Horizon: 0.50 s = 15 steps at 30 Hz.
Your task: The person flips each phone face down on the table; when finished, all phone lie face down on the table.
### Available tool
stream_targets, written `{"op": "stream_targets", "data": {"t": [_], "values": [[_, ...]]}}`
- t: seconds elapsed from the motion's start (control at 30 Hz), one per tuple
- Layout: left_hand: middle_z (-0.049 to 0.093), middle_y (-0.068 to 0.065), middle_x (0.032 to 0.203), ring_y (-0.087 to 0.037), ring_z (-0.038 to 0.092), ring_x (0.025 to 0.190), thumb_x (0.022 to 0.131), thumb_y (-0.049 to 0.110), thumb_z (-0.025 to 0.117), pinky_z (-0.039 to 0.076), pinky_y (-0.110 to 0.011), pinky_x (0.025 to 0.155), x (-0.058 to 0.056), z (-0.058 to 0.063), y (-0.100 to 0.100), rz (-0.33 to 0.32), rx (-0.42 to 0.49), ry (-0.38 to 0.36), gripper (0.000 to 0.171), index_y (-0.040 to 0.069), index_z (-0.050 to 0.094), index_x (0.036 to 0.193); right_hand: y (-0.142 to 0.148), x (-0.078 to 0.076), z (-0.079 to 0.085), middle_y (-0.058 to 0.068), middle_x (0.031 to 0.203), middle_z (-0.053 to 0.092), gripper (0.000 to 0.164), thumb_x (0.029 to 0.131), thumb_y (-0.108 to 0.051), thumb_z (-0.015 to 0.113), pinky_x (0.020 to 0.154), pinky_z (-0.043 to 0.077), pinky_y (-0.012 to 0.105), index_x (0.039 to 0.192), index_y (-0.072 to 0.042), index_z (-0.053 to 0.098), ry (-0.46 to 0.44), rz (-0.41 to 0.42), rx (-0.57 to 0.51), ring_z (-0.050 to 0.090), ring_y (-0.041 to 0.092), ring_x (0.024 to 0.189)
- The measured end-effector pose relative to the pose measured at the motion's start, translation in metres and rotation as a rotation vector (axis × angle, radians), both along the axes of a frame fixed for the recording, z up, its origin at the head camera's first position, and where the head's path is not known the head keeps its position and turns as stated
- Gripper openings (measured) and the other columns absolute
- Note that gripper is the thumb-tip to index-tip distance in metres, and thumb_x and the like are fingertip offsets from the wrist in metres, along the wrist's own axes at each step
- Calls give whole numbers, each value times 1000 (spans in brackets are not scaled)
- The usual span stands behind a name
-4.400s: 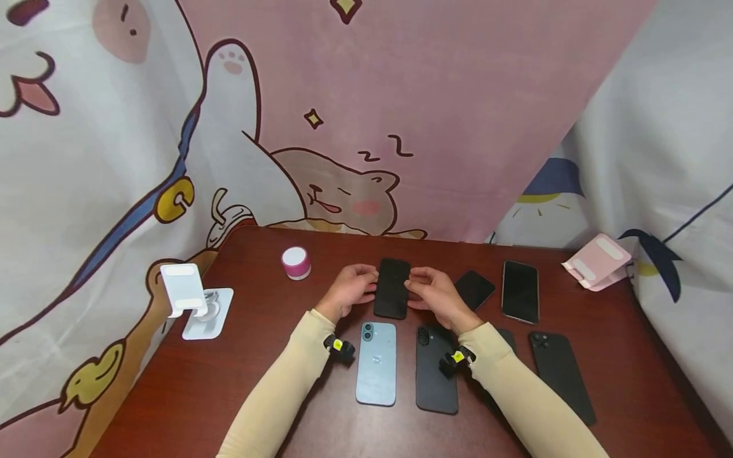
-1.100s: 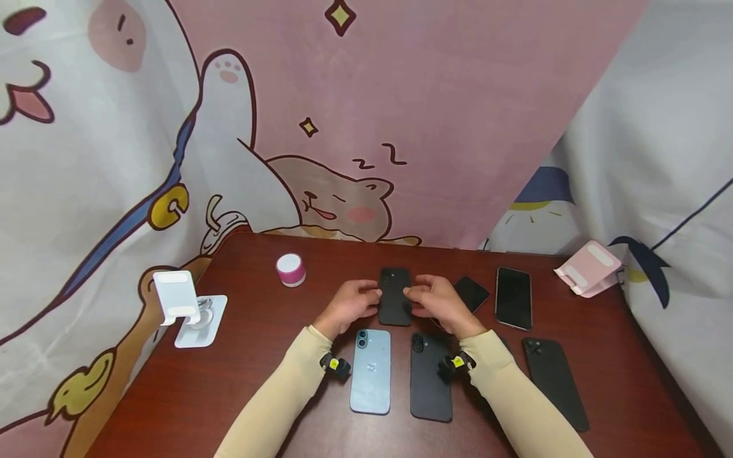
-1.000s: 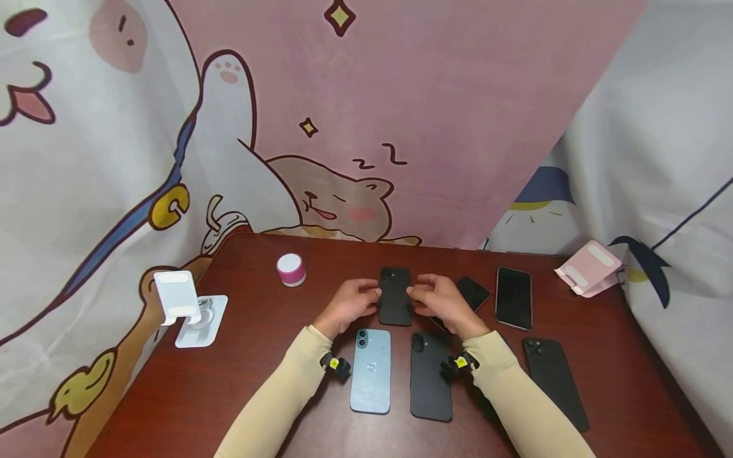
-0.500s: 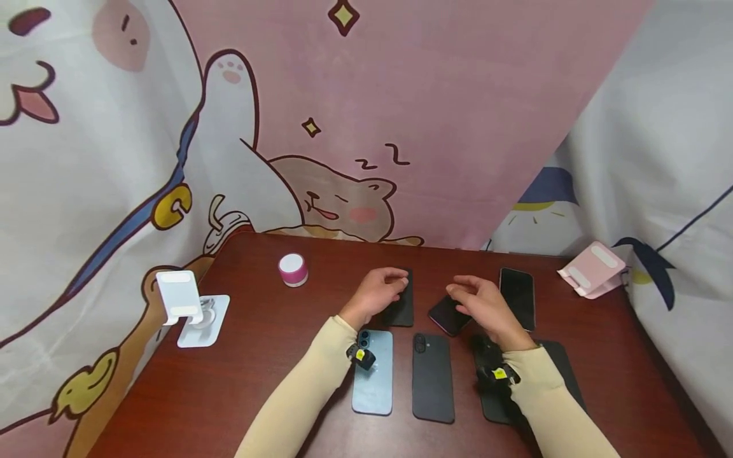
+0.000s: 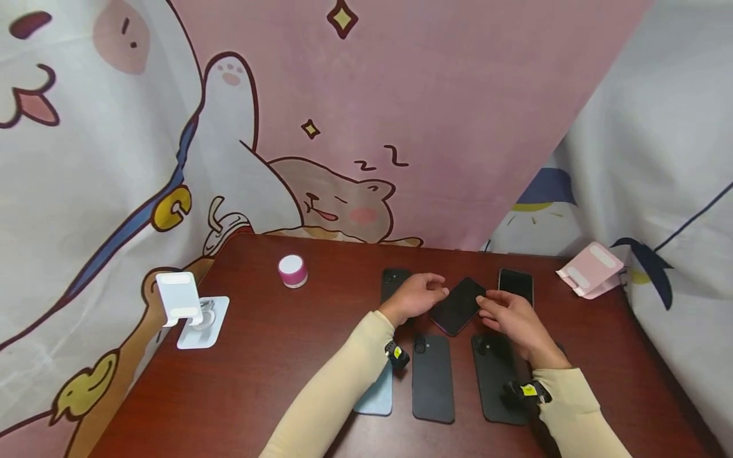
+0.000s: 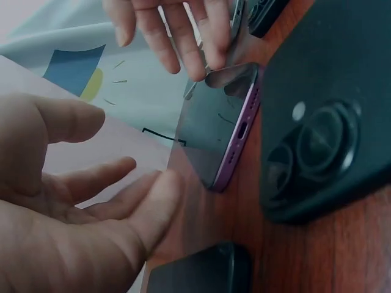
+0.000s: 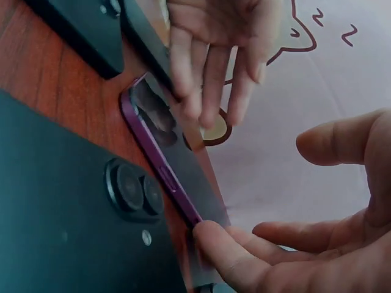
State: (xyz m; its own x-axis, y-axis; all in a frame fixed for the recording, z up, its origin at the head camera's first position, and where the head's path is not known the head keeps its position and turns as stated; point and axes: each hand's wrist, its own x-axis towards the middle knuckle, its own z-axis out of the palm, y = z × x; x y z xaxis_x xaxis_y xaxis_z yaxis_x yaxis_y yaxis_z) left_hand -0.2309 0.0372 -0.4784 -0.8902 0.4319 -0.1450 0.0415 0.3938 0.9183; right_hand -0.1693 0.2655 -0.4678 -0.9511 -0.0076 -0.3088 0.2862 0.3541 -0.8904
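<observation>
A purple-edged phone [image 5: 457,306] lies screen up and slanted on the table between both hands. My left hand [image 5: 415,297] hovers at its left side, fingers loosely bent and holding nothing; in the left wrist view a gap shows between these fingers and the phone [image 6: 217,125]. On the other side, the fingertips of my right hand [image 5: 515,323] are right at the phone's upper right corner. The right wrist view has a fingertip [image 7: 214,235] against the end of the purple edge. Partly behind my left hand is a black phone [image 5: 395,280], camera side up.
In front lie a light blue phone [image 5: 375,397], mostly under the left sleeve, and two dark phones [image 5: 433,381] [image 5: 497,381], camera side up. A phone [image 5: 515,283] lies behind the right hand. Farther out are a pink stand [image 5: 592,270], a white stand [image 5: 180,296] and a pink-and-white round container [image 5: 293,272].
The black phone went from screen up to camera side up between both hands. Since then both hands have left it and moved right to the purple-edged phone.
</observation>
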Motion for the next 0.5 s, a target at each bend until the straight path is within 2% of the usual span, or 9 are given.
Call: {"op": "stream_targets", "data": {"t": [0.1, 0.23, 0.5], "values": [[66, -11, 144, -23, 65, 130, 106, 31, 64, 55, -37, 108, 2, -2, 6, -8, -39, -17, 50, 6, 59, 149, 1, -1, -3, 34, 162, 35, 86, 109, -42, 58, 102, 59, 38, 163, 12, 18, -16, -11, -38, 64, 30, 128], [66, -13, 144, -24, 65, 130, 105, 30, 64, 54, -38, 108, 2, -5, 9, 2, -60, -27, 49, 5, 60, 147, 3, 0, -4, 34, 165, 31, 89, 109, -43, 57, 101, 59, 36, 164, 10, 14, -18, -25, -62, 65, 30, 128], [70, -10, 137, -22, 67, 125, 105, 30, 65, 55, -38, 105, -2, -11, 14, -10, -27, -63, 48, 5, 62, 145, 3, 0, -6, 40, 166, 22, 94, 109, -42, 57, 100, 60, 34, 165, 10, 2, -42, -36, -132, 71, 16, 117]]}}
